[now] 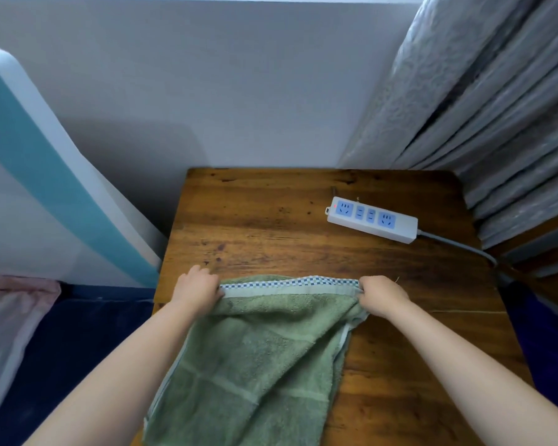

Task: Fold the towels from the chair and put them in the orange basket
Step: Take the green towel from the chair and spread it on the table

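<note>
**What I see of the person**

From my remote seat I see only two arms coming in from the bottom corners of the head view. Both forearms are bare as far as the picture's lower edge, with no sleeve or cuff in sight. The left hand (pixel 197 289) and the right hand (pixel 383 296) are bare too: I see no glove, ring, watch or band at either wrist. The fingernails are turned away from me, so I cannot describe them.
</note>
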Demonstrator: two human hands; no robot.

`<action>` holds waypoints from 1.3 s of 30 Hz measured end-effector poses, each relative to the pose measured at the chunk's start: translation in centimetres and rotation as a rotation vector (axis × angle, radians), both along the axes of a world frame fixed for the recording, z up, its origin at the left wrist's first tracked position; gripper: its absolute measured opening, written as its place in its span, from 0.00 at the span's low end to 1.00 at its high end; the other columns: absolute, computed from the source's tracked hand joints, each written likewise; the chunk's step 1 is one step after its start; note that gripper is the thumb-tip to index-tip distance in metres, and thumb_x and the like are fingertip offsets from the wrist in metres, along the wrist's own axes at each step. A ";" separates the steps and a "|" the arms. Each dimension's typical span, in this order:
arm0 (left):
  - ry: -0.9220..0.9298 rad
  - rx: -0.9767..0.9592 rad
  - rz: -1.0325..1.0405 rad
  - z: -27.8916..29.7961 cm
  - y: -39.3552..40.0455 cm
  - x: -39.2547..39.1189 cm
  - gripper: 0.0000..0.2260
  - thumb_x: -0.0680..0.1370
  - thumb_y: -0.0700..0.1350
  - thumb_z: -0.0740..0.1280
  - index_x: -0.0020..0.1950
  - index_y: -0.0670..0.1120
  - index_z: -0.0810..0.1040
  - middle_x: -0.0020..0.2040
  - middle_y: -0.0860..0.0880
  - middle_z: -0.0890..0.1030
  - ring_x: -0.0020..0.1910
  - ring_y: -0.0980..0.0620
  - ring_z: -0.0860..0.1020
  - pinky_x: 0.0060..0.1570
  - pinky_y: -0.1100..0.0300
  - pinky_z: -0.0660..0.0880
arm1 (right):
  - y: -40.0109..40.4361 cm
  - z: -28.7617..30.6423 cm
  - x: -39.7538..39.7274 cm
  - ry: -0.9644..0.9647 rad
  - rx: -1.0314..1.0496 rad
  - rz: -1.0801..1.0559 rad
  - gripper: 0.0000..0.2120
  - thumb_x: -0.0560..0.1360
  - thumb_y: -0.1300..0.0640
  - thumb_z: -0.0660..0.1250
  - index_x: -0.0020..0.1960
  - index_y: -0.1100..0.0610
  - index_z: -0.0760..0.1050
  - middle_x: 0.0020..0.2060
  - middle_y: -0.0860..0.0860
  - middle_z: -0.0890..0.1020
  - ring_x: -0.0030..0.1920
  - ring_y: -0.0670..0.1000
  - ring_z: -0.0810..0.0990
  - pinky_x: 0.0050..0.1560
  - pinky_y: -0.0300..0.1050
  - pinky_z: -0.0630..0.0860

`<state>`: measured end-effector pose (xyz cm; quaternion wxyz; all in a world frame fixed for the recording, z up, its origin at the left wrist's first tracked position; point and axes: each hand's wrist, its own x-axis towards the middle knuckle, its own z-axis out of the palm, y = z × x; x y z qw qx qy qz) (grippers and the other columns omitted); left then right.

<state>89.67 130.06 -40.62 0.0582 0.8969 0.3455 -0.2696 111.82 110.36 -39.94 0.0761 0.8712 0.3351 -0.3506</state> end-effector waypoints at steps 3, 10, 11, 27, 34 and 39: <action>0.003 -0.132 0.060 -0.4 0.8 -0.7 0.14 0.79 0.52 0.59 0.56 0.45 0.76 0.54 0.46 0.72 0.55 0.48 0.70 0.53 0.56 0.70 | 0.2 -0.9 -0.4 -0.125 0.024 0.089 0.11 0.75 0.62 0.60 0.56 0.58 0.74 0.60 0.54 0.71 0.62 0.54 0.68 0.55 0.47 0.73; 0.034 -0.368 0.025 -0.1 1.8 -1.7 0.08 0.75 0.50 0.67 0.45 0.47 0.73 0.49 0.49 0.71 0.50 0.48 0.74 0.45 0.60 0.68 | 0.7 -1.9 0.5 0.001 0.066 0.178 0.07 0.74 0.63 0.61 0.38 0.58 0.73 0.61 0.55 0.69 0.56 0.53 0.73 0.53 0.47 0.76; 0.029 -0.359 -0.007 0.0 1.7 -1.7 0.07 0.75 0.49 0.67 0.43 0.47 0.73 0.50 0.48 0.72 0.51 0.48 0.74 0.45 0.60 0.68 | 0.7 -1.8 0.8 0.012 0.072 0.200 0.09 0.74 0.62 0.61 0.35 0.57 0.71 0.55 0.54 0.72 0.52 0.53 0.74 0.49 0.45 0.75; -0.188 -0.066 -0.147 3.7 1.1 -2.9 0.08 0.80 0.45 0.58 0.56 0.45 0.73 0.54 0.48 0.78 0.53 0.50 0.76 0.46 0.62 0.71 | -2.0 3.4 2.2 0.099 0.298 0.217 0.13 0.75 0.60 0.65 0.34 0.50 0.69 0.35 0.46 0.74 0.40 0.47 0.74 0.36 0.34 0.69; -0.313 0.027 -0.111 10.2 2.2 -3.1 0.09 0.80 0.45 0.59 0.55 0.42 0.74 0.53 0.45 0.79 0.53 0.46 0.76 0.49 0.56 0.71 | -2.3 10.8 1.3 0.001 0.397 0.226 0.18 0.73 0.63 0.67 0.31 0.46 0.66 0.36 0.47 0.75 0.41 0.48 0.75 0.41 0.36 0.70; -0.550 0.093 -0.026 17.4 2.7 -3.9 0.11 0.79 0.43 0.60 0.59 0.40 0.70 0.55 0.41 0.79 0.54 0.41 0.77 0.50 0.53 0.71 | -3.1 18.1 0.2 -0.175 0.596 0.234 0.20 0.70 0.67 0.67 0.32 0.47 0.62 0.32 0.50 0.73 0.39 0.53 0.74 0.40 0.43 0.66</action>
